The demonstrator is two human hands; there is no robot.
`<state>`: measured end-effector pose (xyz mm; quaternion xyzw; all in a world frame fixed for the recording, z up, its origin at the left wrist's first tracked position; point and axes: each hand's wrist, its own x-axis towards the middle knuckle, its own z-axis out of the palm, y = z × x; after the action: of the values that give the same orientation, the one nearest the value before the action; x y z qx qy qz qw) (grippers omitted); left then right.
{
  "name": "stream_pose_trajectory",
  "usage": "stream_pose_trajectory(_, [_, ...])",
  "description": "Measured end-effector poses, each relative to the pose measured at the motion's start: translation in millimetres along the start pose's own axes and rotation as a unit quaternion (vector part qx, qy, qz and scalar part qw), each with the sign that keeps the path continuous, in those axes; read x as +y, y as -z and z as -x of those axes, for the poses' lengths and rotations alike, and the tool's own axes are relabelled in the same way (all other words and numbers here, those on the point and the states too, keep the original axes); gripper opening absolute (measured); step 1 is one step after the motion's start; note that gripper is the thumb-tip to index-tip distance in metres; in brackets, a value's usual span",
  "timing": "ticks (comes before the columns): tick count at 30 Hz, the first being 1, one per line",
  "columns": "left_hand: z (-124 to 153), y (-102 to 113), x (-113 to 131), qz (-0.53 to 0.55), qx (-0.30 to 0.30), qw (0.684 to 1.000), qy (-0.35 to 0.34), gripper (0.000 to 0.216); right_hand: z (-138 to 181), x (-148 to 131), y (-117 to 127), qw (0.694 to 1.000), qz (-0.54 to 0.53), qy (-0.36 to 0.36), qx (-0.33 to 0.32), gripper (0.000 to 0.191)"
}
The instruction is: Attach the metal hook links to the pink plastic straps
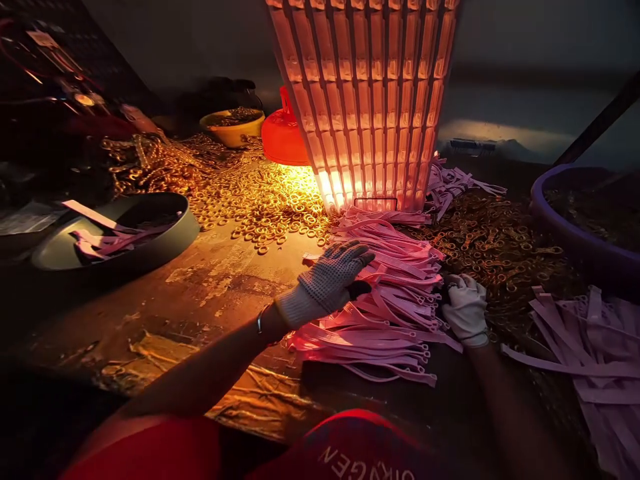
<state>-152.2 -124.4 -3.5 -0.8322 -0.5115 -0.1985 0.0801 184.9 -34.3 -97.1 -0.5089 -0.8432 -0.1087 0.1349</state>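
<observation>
A wide pile of pink straps (395, 267) with small rings at their right ends lies in front of me. My left hand (333, 280), in a dotted knit glove, rests over the pile's left side. Its fingers stretch out to the right, with the dark thumb apart from them. At the right ends of the straps is my right hand (466, 310) in a white glove. Its fingers are curled in, and whatever they hold, if anything, is hidden. Beside that hand spreads a heap of small metal links with ring ends (500, 243).
Behind the straps stands a tall ribbed panel (370, 107), lit by a red lamp (285, 137). Brass-coloured rings (285, 200) cover the back left. A greenish pan (187, 230) holds more straps. A yellow bowl (245, 133), a purple tub (543, 200) and another strap pile (600, 360) lie around.
</observation>
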Motion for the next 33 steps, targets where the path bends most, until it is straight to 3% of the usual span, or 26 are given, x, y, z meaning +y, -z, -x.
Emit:
stream_pose_trajectory(4, [56, -7, 29, -0.024, -0.027, 0.996, 0.078, 0.054, 0, 1, -1, 1.0, 0.002, -0.001, 0.013, 0.035])
stream_pose_trajectory(7, [81, -24, 54, -0.057, -0.048, 0.99, 0.116, 0.052, 0, 0, 0, 1.0, 0.003, -0.005, 0.014, 0.036])
stream_pose_trajectory(11, [88, -41, 71, -0.063, -0.03, 0.986, 0.152, 0.052, 0, -1, 2, 1.0, 0.0, -0.005, 0.004, 0.038])
stream_pose_trajectory(17, [81, -45, 71, -0.048, 0.02, 0.977, 0.205, 0.044, 0, -1, 2, 1.0, 0.001, -0.002, -0.007, 0.038])
stream_pose_trajectory(24, [73, -55, 78, 0.102, 0.064, 0.977, 0.176, 0.066, 1, -1, 0, 1.0, -0.012, 0.0, -0.001, 0.038])
stream_pose_trajectory(27, [70, -56, 85, 0.174, 0.066, 0.973, 0.139, 0.057, 2, -1, -2, 1.0, -0.006, 0.0, 0.007, 0.036])
stream_pose_trajectory(33, [68, -51, 85, 0.201, -0.077, 0.976, 0.021, 0.038, 3, 5, -9, 1.0, -0.006, 0.01, 0.001, 0.033])
